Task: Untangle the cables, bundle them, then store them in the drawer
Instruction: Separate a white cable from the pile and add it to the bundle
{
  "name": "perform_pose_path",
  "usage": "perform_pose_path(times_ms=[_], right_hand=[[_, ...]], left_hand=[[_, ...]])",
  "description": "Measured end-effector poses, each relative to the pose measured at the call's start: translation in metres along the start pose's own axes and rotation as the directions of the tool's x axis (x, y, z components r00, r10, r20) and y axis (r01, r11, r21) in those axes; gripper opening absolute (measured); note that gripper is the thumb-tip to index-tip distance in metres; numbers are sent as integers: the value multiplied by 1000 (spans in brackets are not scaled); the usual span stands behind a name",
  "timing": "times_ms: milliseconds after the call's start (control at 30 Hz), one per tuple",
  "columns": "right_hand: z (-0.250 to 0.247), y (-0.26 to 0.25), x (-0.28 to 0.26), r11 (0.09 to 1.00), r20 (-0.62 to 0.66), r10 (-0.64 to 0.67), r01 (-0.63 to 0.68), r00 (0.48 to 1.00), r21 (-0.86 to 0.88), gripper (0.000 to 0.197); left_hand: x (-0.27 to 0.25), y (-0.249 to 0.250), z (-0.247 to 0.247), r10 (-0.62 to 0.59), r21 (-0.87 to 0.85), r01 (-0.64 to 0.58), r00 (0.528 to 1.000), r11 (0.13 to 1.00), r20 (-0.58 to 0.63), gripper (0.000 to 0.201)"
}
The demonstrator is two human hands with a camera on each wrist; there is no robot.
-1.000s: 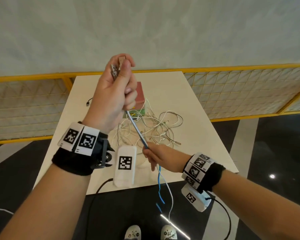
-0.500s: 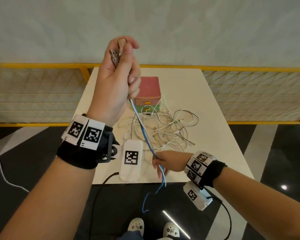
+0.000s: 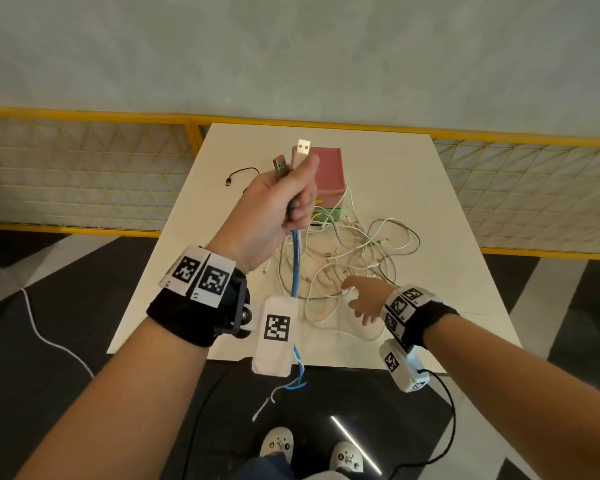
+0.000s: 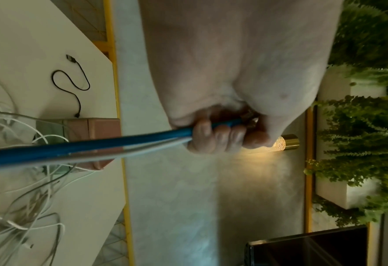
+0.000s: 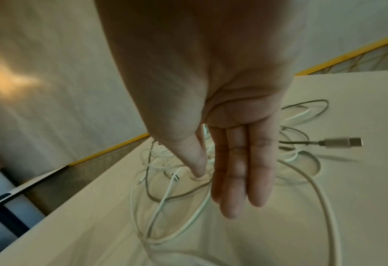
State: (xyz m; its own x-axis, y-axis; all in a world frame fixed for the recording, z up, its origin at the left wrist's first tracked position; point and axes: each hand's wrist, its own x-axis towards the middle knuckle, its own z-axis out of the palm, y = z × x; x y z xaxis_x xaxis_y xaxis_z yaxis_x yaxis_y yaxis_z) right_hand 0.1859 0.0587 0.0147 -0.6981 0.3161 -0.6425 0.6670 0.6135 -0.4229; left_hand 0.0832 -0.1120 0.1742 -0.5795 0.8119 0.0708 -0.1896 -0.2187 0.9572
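My left hand (image 3: 284,206) is raised above the table and grips a blue cable (image 3: 295,268) and a white cable, their USB plugs (image 3: 302,149) sticking up past my thumb. Both cables hang down past the table's front edge; the left wrist view shows my fingers (image 4: 213,138) curled round the blue cable (image 4: 97,145). A tangle of white cables (image 3: 354,258) lies mid-table. My right hand (image 3: 361,296) hovers just over the tangle, fingers (image 5: 238,180) straight and holding nothing. A small pink and green drawer box (image 3: 329,181) stands behind the tangle.
A short black cable (image 3: 241,174) lies apart at the table's back left. A grey cable with a metal plug (image 5: 343,143) sits to the right of my right hand. The white table (image 3: 447,202) is bordered by a yellow-framed mesh fence (image 3: 84,168). My shoes (image 3: 281,445) are below.
My right hand let go of the hanging blue and white cables and moved forward over the tangle, fingers now straight. My left hand came down lower, still gripping the plug ends.
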Motion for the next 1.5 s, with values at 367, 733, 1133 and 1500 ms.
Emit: perform_pose_path(times_ms=[367, 733, 1133, 1500], right_hand=[[-16, -39, -20, 850, -469, -481, 524, 741, -44, 11], [-17, -44, -41, 745, -537, -561, 668, 630, 6, 14], [-26, -58, -53, 642, -524, -528, 718, 668, 269, 19], [-38, -59, -47, 638, -433, -549, 693, 715, 334, 30]], left_hand=[[23, -41, -18, -119, 411, 224, 957, 884, -266, 33], [36, -64, -6, -159, 262, 192, 977, 946, -142, 31], [46, -56, -5, 101, 419, -22, 981, 908, -165, 31], [45, 19, -2, 202, 53, -195, 964, 979, -176, 11]])
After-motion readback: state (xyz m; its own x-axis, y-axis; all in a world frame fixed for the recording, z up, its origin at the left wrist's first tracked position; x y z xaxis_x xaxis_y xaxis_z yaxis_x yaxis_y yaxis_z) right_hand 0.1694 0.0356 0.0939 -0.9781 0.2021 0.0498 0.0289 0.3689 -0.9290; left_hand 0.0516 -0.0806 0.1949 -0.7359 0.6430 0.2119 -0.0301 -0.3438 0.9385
